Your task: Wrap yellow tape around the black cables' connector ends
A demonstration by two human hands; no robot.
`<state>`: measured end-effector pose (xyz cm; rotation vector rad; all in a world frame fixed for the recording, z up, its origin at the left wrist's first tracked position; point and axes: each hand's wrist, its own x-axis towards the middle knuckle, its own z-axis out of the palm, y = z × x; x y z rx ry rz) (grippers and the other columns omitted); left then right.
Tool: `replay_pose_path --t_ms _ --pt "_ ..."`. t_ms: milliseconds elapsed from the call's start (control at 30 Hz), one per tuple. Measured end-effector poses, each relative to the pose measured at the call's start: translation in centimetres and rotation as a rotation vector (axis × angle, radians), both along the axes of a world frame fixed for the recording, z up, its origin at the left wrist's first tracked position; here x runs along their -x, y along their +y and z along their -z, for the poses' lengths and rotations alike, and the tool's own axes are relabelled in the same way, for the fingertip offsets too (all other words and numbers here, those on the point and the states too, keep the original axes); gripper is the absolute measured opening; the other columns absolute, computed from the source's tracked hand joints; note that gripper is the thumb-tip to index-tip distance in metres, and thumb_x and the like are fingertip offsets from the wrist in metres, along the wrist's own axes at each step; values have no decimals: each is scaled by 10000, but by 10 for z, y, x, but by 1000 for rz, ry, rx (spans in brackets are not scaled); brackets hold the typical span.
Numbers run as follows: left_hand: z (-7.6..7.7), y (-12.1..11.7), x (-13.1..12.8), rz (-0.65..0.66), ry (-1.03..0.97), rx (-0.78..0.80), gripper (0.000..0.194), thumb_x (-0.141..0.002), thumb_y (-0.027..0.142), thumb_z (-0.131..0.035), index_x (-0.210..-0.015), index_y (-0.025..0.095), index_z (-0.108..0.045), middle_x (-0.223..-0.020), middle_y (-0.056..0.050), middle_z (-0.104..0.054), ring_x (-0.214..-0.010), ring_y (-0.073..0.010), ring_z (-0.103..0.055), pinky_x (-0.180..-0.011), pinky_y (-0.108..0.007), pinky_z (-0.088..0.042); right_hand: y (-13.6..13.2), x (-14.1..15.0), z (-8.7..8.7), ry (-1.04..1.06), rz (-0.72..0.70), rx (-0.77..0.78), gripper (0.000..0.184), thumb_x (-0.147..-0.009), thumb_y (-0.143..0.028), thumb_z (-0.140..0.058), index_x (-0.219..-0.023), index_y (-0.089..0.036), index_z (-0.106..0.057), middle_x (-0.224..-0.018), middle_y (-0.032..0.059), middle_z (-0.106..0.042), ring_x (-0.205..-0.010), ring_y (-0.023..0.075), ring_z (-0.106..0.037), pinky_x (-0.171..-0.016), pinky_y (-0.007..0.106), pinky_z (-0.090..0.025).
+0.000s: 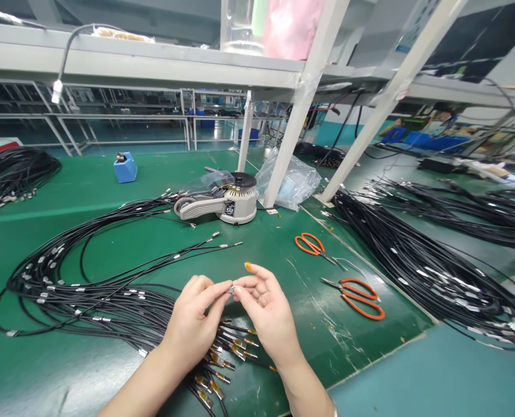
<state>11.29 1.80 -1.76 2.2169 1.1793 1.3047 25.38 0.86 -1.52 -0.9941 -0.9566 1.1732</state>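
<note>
My left hand point(195, 318) and my right hand point(269, 310) meet fingertip to fingertip above the bench. Between them they pinch a small metal connector point(232, 289), mostly covered by the fingers. A bit of amber tape point(248, 267) sticks to a raised fingertip of my right hand. Under and beside my hands lies a bundle of black cables point(122, 313) with white labels, curving round to the left. Several metal cable ends point(216, 388) with amber tape on them fan out below my hands.
A round tape dispenser point(238, 202) stands beyond my hands. To the right lie orange-handled scissors point(361, 298) and a second orange-handled pair point(311, 244). More black cables point(431, 260) lie at the right. Behind are a blue holder point(125, 168), a plastic bag point(298, 179) and a shelf post point(298, 116).
</note>
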Motion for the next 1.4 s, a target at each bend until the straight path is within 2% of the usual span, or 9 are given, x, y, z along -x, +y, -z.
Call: replay_pose_path --t_ms 100,267,433,567,700,800,1067,1400 --pt "1 1 0 -9 -13 -11 174 -873 163 -537 -963 212 -677 -696 -5 -580 -676 -139 -541 -613 -258 -452 -2 -1 -4 12 -13 24 374 -739 -246 -715 -1058 -204 -524 -794 1 -682 -725 143 -636 -734 299 -523" --pt "1 -1 -1 -39 -77 -46 87 -845 155 -583 -855 187 -663 -712 -8 -625 -681 -134 -570 -625 -255 -475 -24 -6 -8 -14 82 120 275 -788 -341 -662 -1012 -186 -622 -982 64 -688 -867 189 -646 -803 335 -510" --pt "0 -1 -2 -19 -52 -54 175 -870 130 -522 -948 201 -661 -775 -26 -641 -730 -144 -594 -642 -269 -498 -41 -1 -10 42 -101 255 234 -805 -332 -634 -957 -166 -697 -997 85 -707 -927 218 -651 -796 319 -496" --pt "1 -1 0 5 -33 -80 189 -879 120 -498 -994 201 -624 -829 -31 -658 -768 -148 -604 -679 -283 -500 -39 7 -14 169 -149 290 212 -778 -280 -652 -941 -158 -712 -1006 94 -716 -966 230 -657 -815 312 -486" --pt "2 -1 2 31 -36 -86 161 -886 99 -469 -904 209 -585 -812 -18 -662 -758 -145 -609 -690 -290 -492 -36 9 -19 250 -156 301 213 -765 -260 -668 -944 -158 -721 -1032 104 -717 -993 242 -656 -829 318 -486" --pt "1 -1 4 51 -47 -128 189 -872 54 -461 -871 203 -578 -844 -23 -662 -791 -140 -606 -711 -282 -492 -36 10 -21 256 -161 306 219 -765 -265 -670 -948 -159 -725 -1019 107 -721 -994 246 -655 -846 332 -480" --pt "2 0 5 60 -28 -184 276 -850 15 -446 -947 211 -613 -879 -36 -665 -798 -145 -605 -700 -290 -506 -35 10 -23 243 -165 302 229 -761 -262 -663 -947 -145 -726 -946 106 -729 -979 262 -654 -872 373 -473" --pt "1 0 5 72 -13 -219 347 -847 -11 -437 -1039 224 -606 -891 -35 -651 -810 -141 -588 -694 -279 -507 -36 11 -24 270 -144 317 252 -734 -278 -695 -940 -135 -725 -972 120 -729 -958 268 -663 -867 390 -480"
